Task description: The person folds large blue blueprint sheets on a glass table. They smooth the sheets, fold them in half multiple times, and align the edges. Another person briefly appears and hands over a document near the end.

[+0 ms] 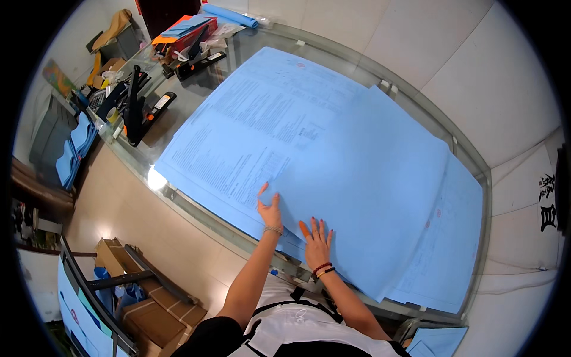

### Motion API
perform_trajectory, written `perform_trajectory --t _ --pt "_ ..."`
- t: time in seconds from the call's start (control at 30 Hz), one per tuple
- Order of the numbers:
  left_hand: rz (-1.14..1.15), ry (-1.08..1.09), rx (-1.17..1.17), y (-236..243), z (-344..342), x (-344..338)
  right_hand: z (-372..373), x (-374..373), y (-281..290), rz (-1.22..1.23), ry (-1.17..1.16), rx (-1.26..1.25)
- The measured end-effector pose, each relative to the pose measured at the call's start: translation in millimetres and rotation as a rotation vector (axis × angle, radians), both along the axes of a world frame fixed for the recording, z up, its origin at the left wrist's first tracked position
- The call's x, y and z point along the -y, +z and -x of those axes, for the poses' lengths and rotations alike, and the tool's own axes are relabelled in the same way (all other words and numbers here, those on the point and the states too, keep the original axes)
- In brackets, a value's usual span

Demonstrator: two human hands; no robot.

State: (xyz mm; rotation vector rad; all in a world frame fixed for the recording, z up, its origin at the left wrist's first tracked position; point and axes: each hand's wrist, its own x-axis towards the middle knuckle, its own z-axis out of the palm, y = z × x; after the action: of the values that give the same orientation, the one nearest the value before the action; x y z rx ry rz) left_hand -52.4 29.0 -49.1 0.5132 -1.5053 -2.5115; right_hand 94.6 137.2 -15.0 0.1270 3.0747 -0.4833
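A large blue printed sheet (pixel 244 131) lies on the glass-topped table, with fine lines of text and drawings. Over its middle and right is a blank blue layer (pixel 363 160), folded or laid across. My left hand (pixel 270 211) is at this layer's near-left edge; its thumb and a finger are apart, and the other fingers are partly hidden. My right hand (pixel 317 245) rests flat on the blank layer near the table's front edge, fingers spread. An orange cover sits on one of its digits. At the right, more printed blue paper (pixel 461 238) shows from beneath the layer.
Two black long-arm staplers (pixel 151 116) (pixel 202 65) stand at the table's left. Behind them are a red box (pixel 193 33) of papers and a blue roll (pixel 231 15). Cardboard boxes (pixel 154 315) stand on the floor lower left. A wall borders the table's right side.
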Motion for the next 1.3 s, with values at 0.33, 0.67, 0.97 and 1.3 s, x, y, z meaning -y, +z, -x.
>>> perform_trajectory --t 0.33,0.67,0.97,1.3 --pt "0.165 0.021 -0.017 -5 -1 -3 0 4 -8 0.001 0.017 -0.021" --pt "0.296 0.059 -0.106 -8 48 0 23 -25 -1 0.049 0.1 0.064" --pt "0.348 -0.002 0.056 -15 158 69 -41 -175 20 -0.056 -0.031 0.176" --pt "0.955 0.031 0.131 -8 167 94 -111 -204 19 0.13 -0.086 0.151"
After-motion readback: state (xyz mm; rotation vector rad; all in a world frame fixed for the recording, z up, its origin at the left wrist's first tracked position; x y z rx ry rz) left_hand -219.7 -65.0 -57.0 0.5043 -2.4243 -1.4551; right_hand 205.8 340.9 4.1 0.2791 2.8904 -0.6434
